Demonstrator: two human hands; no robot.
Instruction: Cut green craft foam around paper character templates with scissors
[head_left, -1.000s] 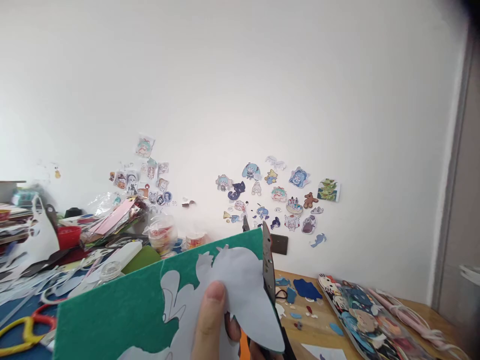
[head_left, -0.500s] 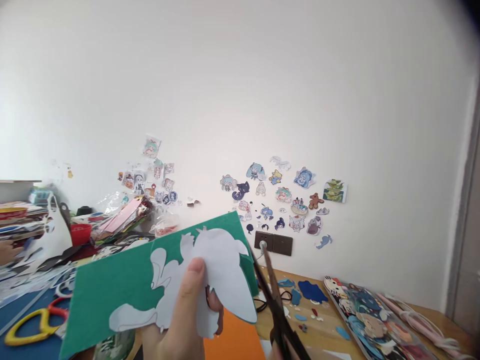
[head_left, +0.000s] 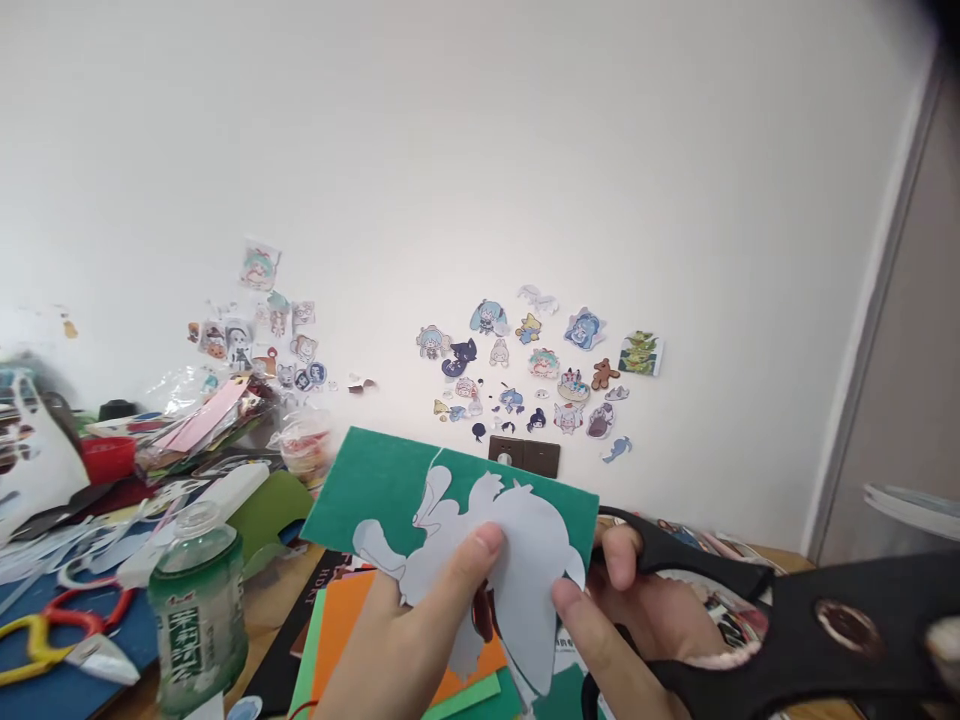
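Note:
My left hand pinches a white paper cutout of a long-eared figure against a green sheet, its thumb on top. The green sheet shows a slit near its upper middle. My right hand has its fingers through the handles of large black scissors, whose pivot is at the right. One of its fingertips presses the cutout's right side, near the ear. The scissors point away from the paper, and their tips are out of view.
On the table are a green-labelled bottle, red-and-yellow scissors, orange paper, a red cup and paper piles. Stickers and a dark socket are on the wall.
The green sheet and cutout have turned clockwise and moved right. The scissors have swung away from the sheet's right edge to point right, and my right fingertip now touches the cutout.

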